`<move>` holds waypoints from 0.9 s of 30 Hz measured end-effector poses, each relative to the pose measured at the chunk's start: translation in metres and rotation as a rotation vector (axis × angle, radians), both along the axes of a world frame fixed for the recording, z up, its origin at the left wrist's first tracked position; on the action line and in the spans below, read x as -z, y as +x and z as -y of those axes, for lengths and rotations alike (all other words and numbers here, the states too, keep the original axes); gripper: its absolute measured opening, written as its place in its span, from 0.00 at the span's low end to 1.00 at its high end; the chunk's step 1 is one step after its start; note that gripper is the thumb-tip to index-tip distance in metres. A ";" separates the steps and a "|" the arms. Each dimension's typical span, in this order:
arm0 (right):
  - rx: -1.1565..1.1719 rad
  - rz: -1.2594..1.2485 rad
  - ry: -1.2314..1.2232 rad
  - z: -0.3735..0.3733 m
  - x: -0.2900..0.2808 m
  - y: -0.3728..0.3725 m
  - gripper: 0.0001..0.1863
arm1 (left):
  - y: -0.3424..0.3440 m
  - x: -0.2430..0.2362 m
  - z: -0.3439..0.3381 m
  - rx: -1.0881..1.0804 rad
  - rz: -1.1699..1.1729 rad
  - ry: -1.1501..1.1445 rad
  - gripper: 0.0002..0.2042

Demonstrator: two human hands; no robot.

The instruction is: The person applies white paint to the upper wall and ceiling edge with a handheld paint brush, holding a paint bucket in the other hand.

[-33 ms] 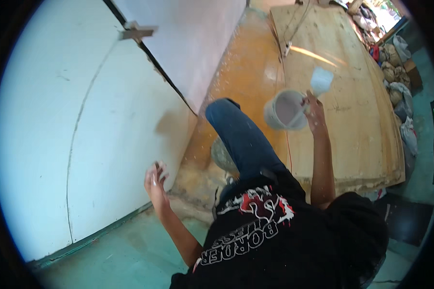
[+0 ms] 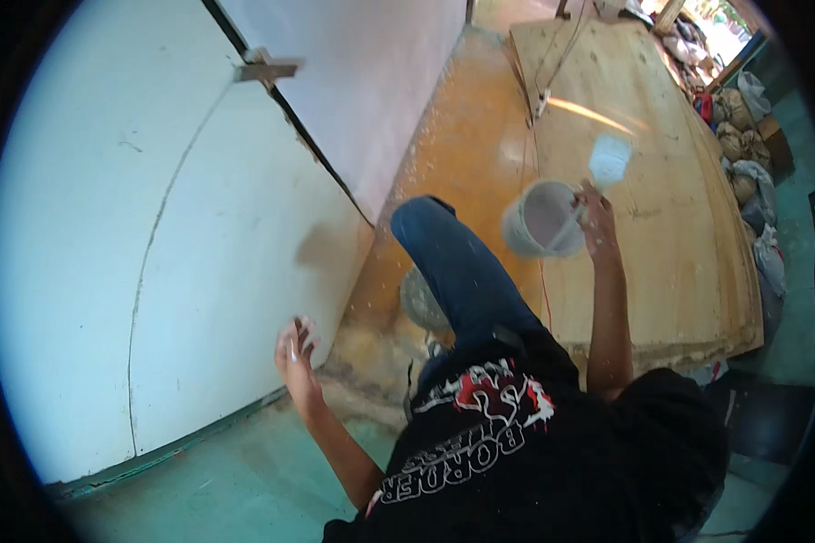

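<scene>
My right hand (image 2: 597, 222) is closed at the rim of a pale plastic bucket (image 2: 519, 226), on the side away from my leg. A pinkish-grey stuff coats or fills the inside; how much cannot be told. From the same hand a wide, pale, flat blade (image 2: 610, 160), like that of a putty knife, sticks out past my fingers. A light strip, perhaps its handle, slants across the bucket's mouth. My left hand (image 2: 296, 351) hangs in the air near the white panel wall (image 2: 217, 262), fingers loosely curved and apart, with whitish smears and nothing seen in them.
A stack of plywood sheets (image 2: 670, 262) lies to the right, with a cord (image 2: 541, 109) on it. Several filled sacks (image 2: 743, 140) line the far right. Behind my raised knee stands a grey rounded container (image 2: 420, 300). A yellowish floor strip (image 2: 462, 118) runs ahead, spattered white.
The whole view has shifted slightly, so hands, bucket and wall sit a little lower and further right. Both hands keep nearly the same pose, and the right still holds the bucket and blade.
</scene>
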State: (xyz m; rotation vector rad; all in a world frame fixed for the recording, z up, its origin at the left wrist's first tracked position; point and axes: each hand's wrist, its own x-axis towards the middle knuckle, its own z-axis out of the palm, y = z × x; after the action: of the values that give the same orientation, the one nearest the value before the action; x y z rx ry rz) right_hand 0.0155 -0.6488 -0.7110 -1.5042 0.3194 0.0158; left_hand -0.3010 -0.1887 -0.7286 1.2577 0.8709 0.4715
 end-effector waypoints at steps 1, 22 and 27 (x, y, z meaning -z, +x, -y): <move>0.022 -0.038 -0.052 -0.006 -0.004 -0.006 0.19 | -0.009 0.009 -0.009 -0.017 0.026 0.008 0.18; 0.158 -0.091 0.007 0.080 0.028 0.015 0.18 | -0.018 0.036 0.036 -0.095 -0.083 -0.073 0.20; 0.081 -0.236 -0.047 0.100 0.070 0.059 0.19 | 0.097 -0.001 0.088 0.097 -0.107 -0.004 0.14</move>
State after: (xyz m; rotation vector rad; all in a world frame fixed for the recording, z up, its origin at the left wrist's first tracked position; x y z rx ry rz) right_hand 0.0747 -0.7492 -0.7814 -1.5376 0.5733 0.1223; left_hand -0.2038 -0.2767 -0.7276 1.3249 0.8959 0.3271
